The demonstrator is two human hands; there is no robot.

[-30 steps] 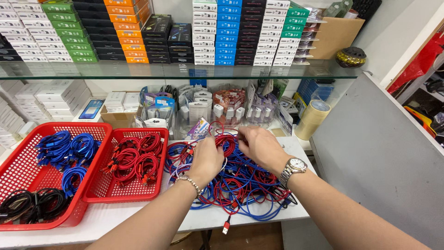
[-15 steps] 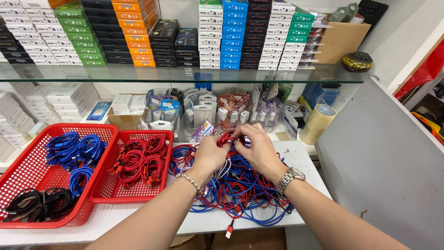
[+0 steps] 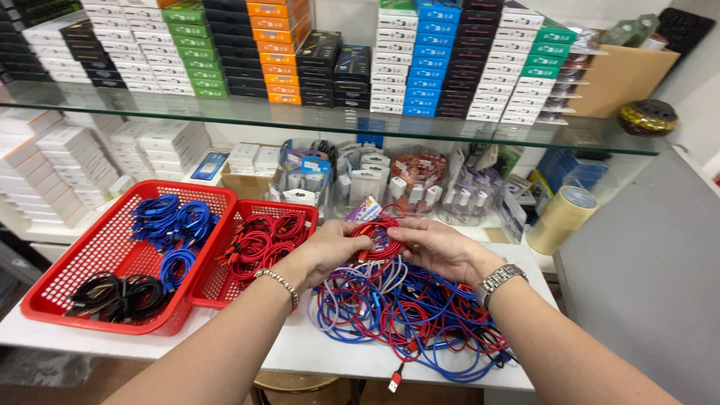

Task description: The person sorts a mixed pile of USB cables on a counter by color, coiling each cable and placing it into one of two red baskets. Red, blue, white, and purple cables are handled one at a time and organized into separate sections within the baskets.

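Red cable coil (image 3: 377,234) (looped), between both hands

Two red perforated plastic baskets sit on the white tabletop (image 3: 300,349): a large one (image 3: 82,255) and a smaller one (image 3: 217,281); one roll of tan packing tape (image 3: 559,217); one tangled heap of red and blue cables (image 3: 405,315); two hands, left (image 3: 330,247) and right (image 3: 435,247); one metal wristwatch (image 3: 499,279); one beaded bracelet (image 3: 279,281).

Stacked coloured boxes (image 3: 420,52) on glass shelf (image 3: 300,116)
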